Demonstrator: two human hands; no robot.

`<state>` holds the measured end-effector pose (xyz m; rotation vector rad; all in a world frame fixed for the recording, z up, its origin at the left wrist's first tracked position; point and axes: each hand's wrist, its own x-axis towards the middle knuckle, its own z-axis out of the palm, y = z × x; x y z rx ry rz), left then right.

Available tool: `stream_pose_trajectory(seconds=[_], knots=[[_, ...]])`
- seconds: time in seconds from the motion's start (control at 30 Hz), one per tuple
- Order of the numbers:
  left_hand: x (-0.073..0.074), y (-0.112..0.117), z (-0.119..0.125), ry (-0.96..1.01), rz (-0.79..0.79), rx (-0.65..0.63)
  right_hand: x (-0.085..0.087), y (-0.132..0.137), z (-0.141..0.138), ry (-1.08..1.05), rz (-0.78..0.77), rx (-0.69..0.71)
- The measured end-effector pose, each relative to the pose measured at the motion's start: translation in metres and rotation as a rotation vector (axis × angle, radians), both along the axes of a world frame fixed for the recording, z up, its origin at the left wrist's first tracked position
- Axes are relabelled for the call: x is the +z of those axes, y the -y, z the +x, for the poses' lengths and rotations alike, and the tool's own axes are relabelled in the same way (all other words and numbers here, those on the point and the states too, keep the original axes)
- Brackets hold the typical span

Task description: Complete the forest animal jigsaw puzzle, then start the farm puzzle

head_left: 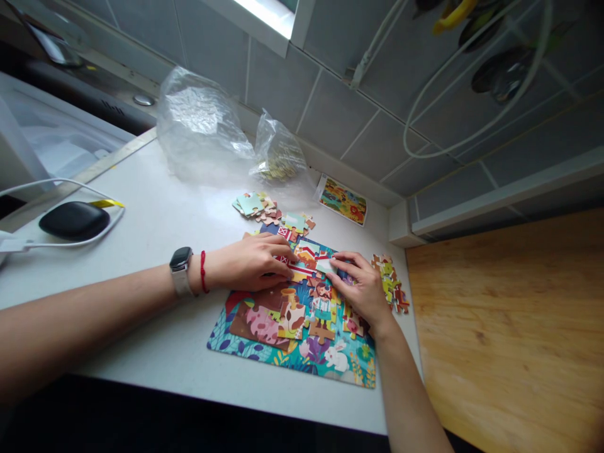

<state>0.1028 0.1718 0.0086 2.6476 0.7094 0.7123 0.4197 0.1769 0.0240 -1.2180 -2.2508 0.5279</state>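
My left hand comes in from the left, its fingertips gripping a red-and-white jigsaw piece on a partly built jigsaw puzzle with farm animals. My right hand lies across the puzzle's upper right, fingertips beside a pale piece. Whether that hand holds it is hidden. Loose pieces lie in a heap above the puzzle and in another heap to its right. A printed picture card lies near the wall.
The white countertop ends at a front edge close to my arms. Crumpled plastic bags lie against the tiled wall. A black pouch with a white cable sits at left. A wooden board lies right.
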Motion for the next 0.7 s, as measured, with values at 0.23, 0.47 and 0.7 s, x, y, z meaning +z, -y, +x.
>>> stream_pose_trajectory(seconds=[0.23,0.47,0.7], knots=[[-0.002,0.000,0.000,0.010,0.005,0.007,0.002,0.002,-0.005,-0.080,0.008,0.004],[-0.001,-0.001,0.004,0.104,-0.055,0.023,0.002,0.003,-0.016,-0.459,-0.262,-0.136],[0.004,0.001,0.002,0.438,-0.366,0.127,0.048,-0.009,-0.041,-0.495,-0.661,0.018]])
